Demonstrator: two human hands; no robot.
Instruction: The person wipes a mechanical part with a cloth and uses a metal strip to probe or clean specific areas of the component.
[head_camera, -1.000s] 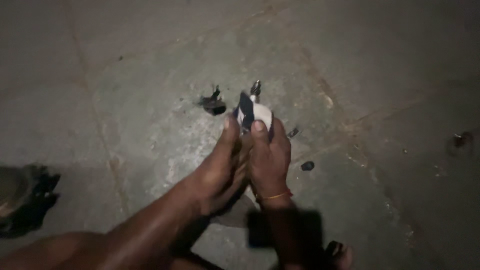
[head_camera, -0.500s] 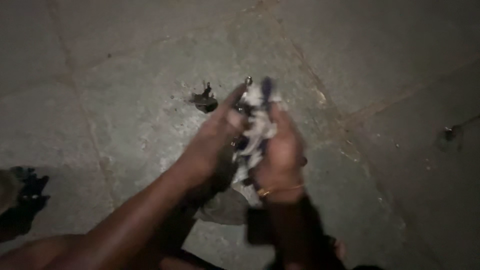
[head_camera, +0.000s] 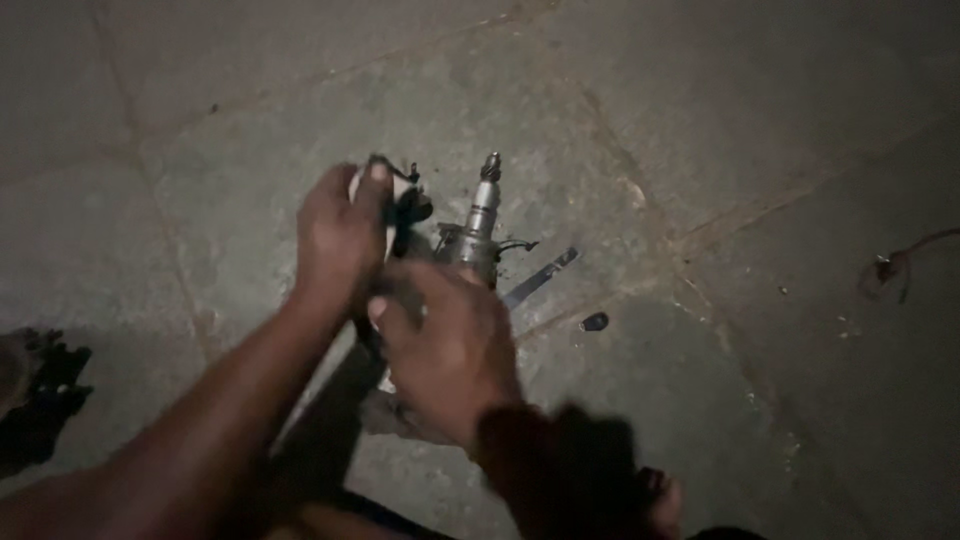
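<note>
Clasped: right hand (head_camera: 450, 350) wraps the base of the metal shaft assembly (head_camera: 478, 232), left hand (head_camera: 340, 232) pinches a white rag (head_camera: 392, 205) just left of it. Shaft's long axis points up and away from the right hand; flat metal strip (head_camera: 540, 278) lies right of the shaft on the stone floor (head_camera: 750, 120).

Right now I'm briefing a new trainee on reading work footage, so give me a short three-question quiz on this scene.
1. True or false: the metal shaft assembly lies flat on the stone floor, away from both hands.
2. Which hand grips the white cloth near the top of the part? A) left hand B) right hand C) neither
3. Fill in: the flat metal strip lies on the floor beside a small dark ___.

Key
1. False: it stands tilted between the hands, tip pointing up.
2. A.
3. Piece; what kind cannot be told in the dim light.
</note>
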